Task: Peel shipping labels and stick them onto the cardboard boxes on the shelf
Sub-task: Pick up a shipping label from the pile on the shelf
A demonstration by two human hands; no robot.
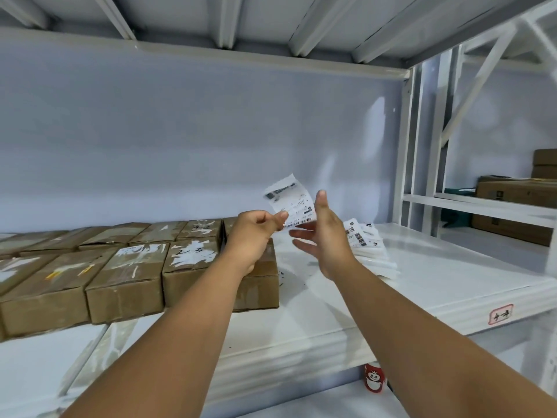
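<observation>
Head view: both arms reach out over the white shelf (422, 273). The left hand (253, 233) pinches a printed label (291, 200) between thumb and forefinger at its lower edge, holding it up in the air above the shelf, top edge curling a bit. The right hand (327, 239) is spread loose with fingers straight, palm toward the label, right beside it; can't tell if it actually touches. Just behind that hand, a stack of labels (366, 239) sits on the shelf. The cardboard boxes (129, 276) are lined up in rows on the left side, tops marked with white scraps and scribbles. Down below there's a red can (374, 378), and more brown boxes (518, 193) on the next rack over.
</observation>
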